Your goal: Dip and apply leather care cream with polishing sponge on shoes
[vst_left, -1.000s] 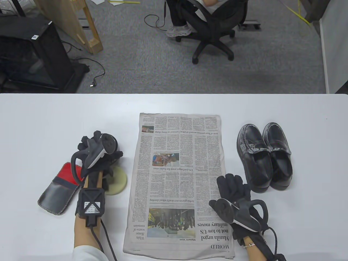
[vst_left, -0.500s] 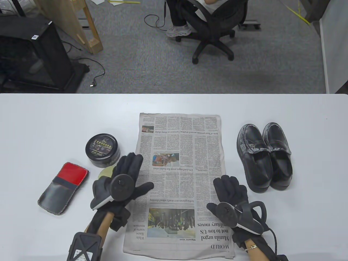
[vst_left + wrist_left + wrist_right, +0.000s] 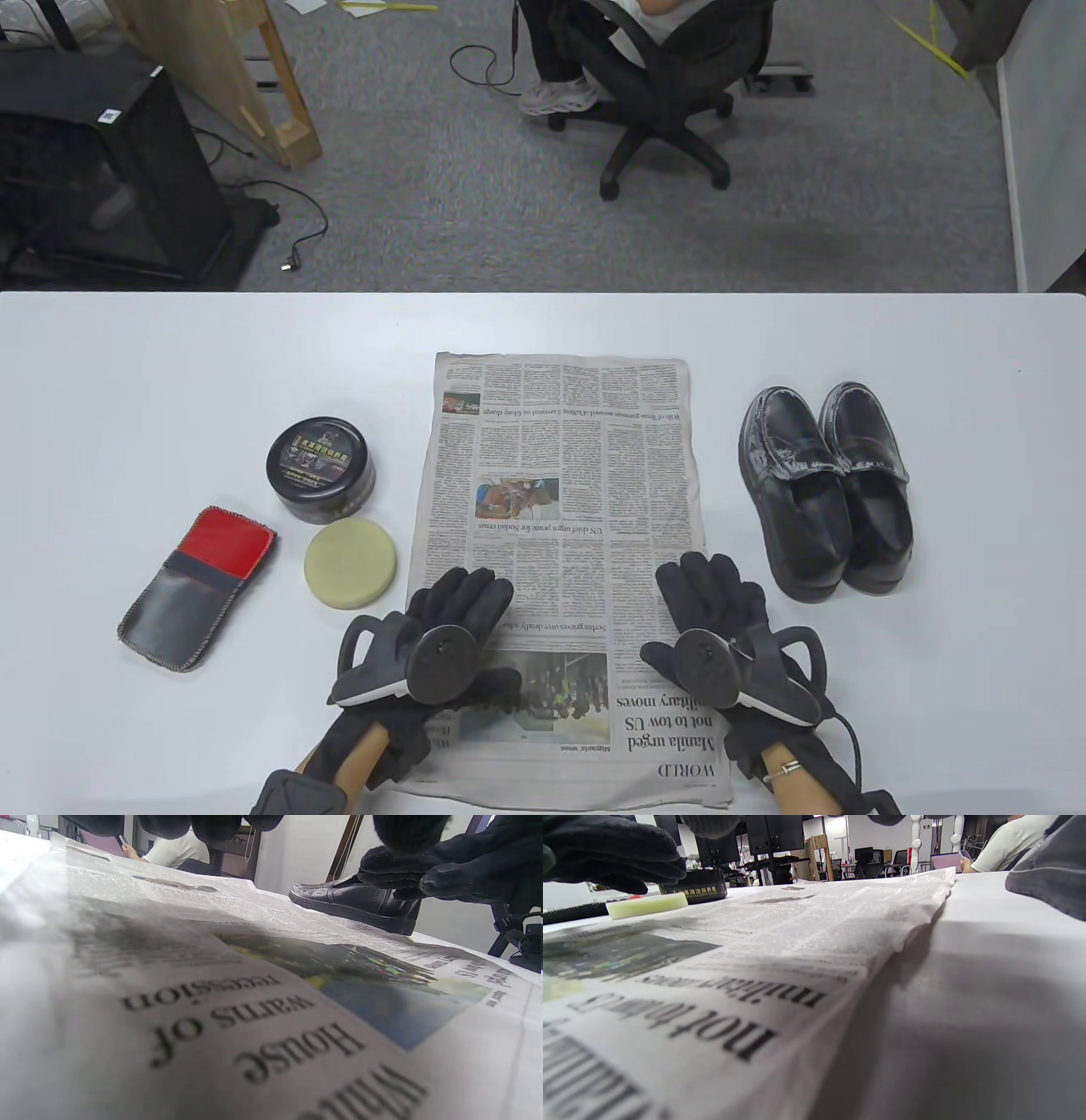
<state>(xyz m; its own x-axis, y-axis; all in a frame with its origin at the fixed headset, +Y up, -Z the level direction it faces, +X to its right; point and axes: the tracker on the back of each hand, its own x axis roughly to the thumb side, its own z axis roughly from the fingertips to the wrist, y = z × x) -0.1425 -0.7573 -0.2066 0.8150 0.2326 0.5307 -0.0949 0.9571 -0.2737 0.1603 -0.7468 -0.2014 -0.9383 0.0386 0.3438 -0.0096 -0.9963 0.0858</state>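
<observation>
A closed black cream tin (image 3: 322,467) stands left of the newspaper (image 3: 560,458). A round pale yellow sponge (image 3: 350,564) lies just in front of the tin. Two black loafers (image 3: 823,488) with white smears stand side by side right of the paper. My left hand (image 3: 454,611) rests flat and empty on the paper's near left part. My right hand (image 3: 713,594) rests flat and empty on its near right edge. The right wrist view shows the sponge (image 3: 647,905) and tin (image 3: 693,887) across the paper. The left wrist view shows one shoe (image 3: 352,902).
A black and red cloth pouch (image 3: 197,586) lies at the left, beside the sponge. The white table (image 3: 127,365) ends at a far edge, with carpet, an office chair (image 3: 662,93) and a seated person beyond.
My left hand has drawn back from the tin and sponge to the paper's near left part. The tin and sponge now show fully. My right hand has barely moved.
</observation>
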